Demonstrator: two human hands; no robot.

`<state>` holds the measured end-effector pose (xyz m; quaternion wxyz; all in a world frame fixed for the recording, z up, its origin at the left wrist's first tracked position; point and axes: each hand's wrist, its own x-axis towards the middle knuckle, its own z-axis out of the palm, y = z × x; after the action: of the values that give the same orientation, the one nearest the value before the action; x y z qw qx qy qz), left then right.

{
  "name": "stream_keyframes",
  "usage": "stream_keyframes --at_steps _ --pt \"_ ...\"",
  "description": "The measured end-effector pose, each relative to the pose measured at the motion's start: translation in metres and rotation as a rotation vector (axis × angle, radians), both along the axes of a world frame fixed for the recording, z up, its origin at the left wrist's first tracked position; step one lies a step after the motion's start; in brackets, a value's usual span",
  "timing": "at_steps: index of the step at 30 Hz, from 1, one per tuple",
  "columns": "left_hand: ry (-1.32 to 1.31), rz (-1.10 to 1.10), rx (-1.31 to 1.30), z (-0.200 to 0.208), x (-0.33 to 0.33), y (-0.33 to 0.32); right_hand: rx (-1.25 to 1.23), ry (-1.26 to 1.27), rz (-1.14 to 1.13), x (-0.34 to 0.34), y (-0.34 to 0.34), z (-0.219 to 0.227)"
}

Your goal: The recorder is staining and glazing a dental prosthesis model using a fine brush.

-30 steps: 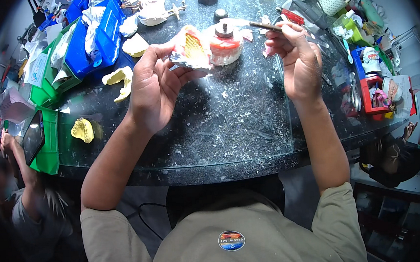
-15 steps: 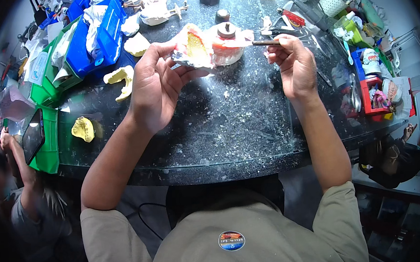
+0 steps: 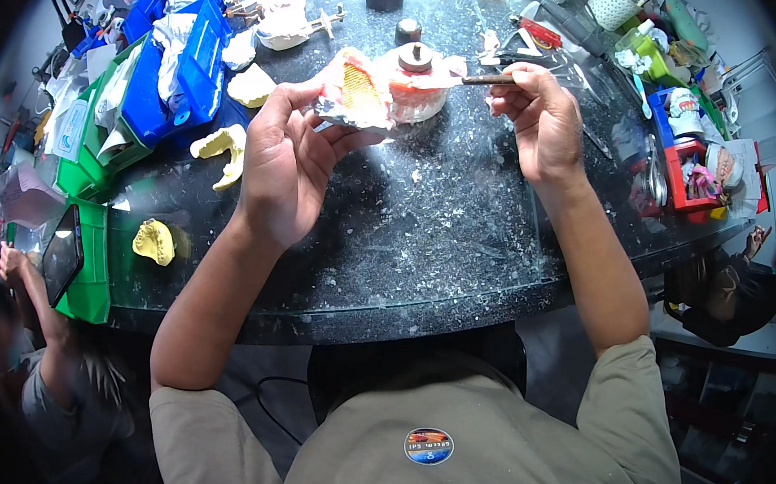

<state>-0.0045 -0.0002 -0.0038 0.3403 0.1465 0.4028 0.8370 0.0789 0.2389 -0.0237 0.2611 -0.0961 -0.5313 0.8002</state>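
My left hand is closed on a dental model, a whitish plaster piece with pink edges and a ridged golden-yellow area facing me. Between thumb and fingertips, my right hand grips a dark-handled wax knife. Its pale blade points left, to the side of a glass spirit lamp with a round metal top; glare hides whether it touches the lamp or a flame. The model is held just left of the lamp. Left of my left forearm lie a yellow dental cast and a cream horseshoe-shaped cast.
Blue bins and a green bin line the left side, with a phone against the green one. Red-handled pliers and other tools lie at the far right. A red box stands by the right edge. Co-workers sit at both sides.
Both my hands, the model and the wax knife stay in nearly the same places. At the far left, a co-worker's hand has shifted slightly.
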Motion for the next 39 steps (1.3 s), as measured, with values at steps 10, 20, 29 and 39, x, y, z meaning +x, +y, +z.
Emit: stream_keyframes --at_steps 10,20,29,39 --pt "0.002 -0.013 0.002 0.0 0.0 0.0 0.01 -0.002 -0.018 -0.001 0.0 0.001" --pt "0.026 -0.015 0.003 -0.005 -0.001 0.0 0.208 0.166 -0.108 -0.003 -0.018 0.024" --pt "0.013 -0.02 -0.002 -0.002 0.0 0.0 0.205 0.163 -0.102 -0.003 -0.018 0.024" --pt "0.012 -0.029 0.006 -0.002 -0.001 0.0 0.184 0.163 -0.098 -0.003 -0.018 0.024"
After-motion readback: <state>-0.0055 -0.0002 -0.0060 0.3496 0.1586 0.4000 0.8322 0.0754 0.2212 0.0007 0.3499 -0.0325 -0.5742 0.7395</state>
